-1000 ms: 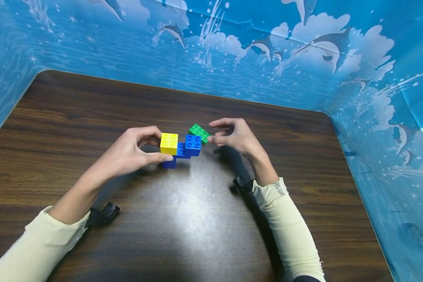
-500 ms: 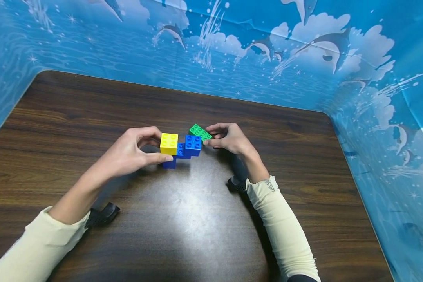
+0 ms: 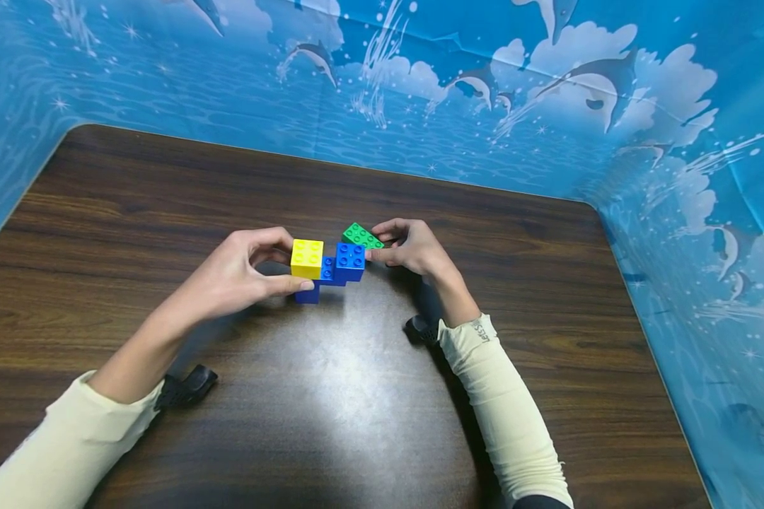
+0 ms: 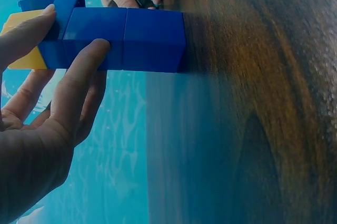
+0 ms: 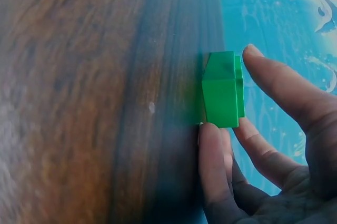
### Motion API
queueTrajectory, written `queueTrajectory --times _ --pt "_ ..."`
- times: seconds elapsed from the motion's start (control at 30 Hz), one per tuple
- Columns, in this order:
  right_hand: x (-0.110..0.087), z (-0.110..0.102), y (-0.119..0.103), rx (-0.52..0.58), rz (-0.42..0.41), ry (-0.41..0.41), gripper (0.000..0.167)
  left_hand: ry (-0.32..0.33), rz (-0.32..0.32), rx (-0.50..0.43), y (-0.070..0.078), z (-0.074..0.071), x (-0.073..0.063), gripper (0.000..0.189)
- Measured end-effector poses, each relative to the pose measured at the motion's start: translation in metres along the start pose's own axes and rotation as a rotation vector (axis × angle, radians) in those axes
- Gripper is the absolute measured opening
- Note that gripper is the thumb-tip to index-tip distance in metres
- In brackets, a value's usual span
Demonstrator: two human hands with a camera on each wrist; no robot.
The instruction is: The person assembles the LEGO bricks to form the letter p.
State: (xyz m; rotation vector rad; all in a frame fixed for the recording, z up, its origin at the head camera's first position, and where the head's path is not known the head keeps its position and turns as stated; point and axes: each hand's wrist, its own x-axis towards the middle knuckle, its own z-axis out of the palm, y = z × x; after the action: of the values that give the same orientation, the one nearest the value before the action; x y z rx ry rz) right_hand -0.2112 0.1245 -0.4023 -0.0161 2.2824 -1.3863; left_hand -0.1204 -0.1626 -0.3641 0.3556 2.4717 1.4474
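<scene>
My left hand (image 3: pixel 235 272) grips a joined build of bricks, thumb on the near side and fingers behind. A yellow brick (image 3: pixel 306 259) tops its left end, a square blue brick (image 3: pixel 349 261) its right. Longer blue bricks (image 4: pixel 124 39) form the lower part in the left wrist view. Just behind the build, a separate green brick (image 3: pixel 360 236) with two rows of studs lies on the table. Around its right end is my right hand (image 3: pixel 415 247); in the right wrist view, a gap shows between the thumb (image 5: pixel 263 63) and the green brick, with fingertips right at its lower edge.
Dark wood-grain table (image 3: pixel 331 396) extends on all sides of the bricks. A blue curtain with dolphins (image 3: pixel 242 92) stands along the back and right edges. Black wrist-worn devices (image 3: pixel 187 387) sit at both sleeve cuffs.
My right hand has moved left and slightly toward me, closer around the green brick's end, its thumb and fingers nearer together. The left hand and the joined bricks have stayed put.
</scene>
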Motion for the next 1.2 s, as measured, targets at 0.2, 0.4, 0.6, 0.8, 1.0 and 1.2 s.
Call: queueTrajectory --times 0.2,0.4,0.6,0.8,1.0,1.2 --pt "0.0 0.003 0.0 0.0 0.0 0.026 0.045 -0.002 -0.001 0.004 0.001 0.0 0.0 0.034" --pt "-0.001 0.003 0.0 0.013 0.004 0.037 0.04 -0.001 0.005 0.009 0.001 -0.001 0.0 0.034" --pt "-0.003 0.002 0.0 0.022 0.0 0.035 0.037 0.0 0.001 0.005 0.002 0.0 -0.001 0.034" --pt "-0.007 0.0 0.002 0.049 -0.002 0.022 0.033 -0.004 -0.003 0.0 0.002 0.001 -0.002 0.035" --pt "-0.008 -0.003 0.003 0.071 0.009 0.007 0.032 0.003 0.008 -0.006 0.001 0.002 -0.001 0.034" --pt "-0.009 -0.008 0.002 0.075 0.022 0.015 0.032 0.008 0.005 -0.002 0.0 0.003 -0.001 0.034"
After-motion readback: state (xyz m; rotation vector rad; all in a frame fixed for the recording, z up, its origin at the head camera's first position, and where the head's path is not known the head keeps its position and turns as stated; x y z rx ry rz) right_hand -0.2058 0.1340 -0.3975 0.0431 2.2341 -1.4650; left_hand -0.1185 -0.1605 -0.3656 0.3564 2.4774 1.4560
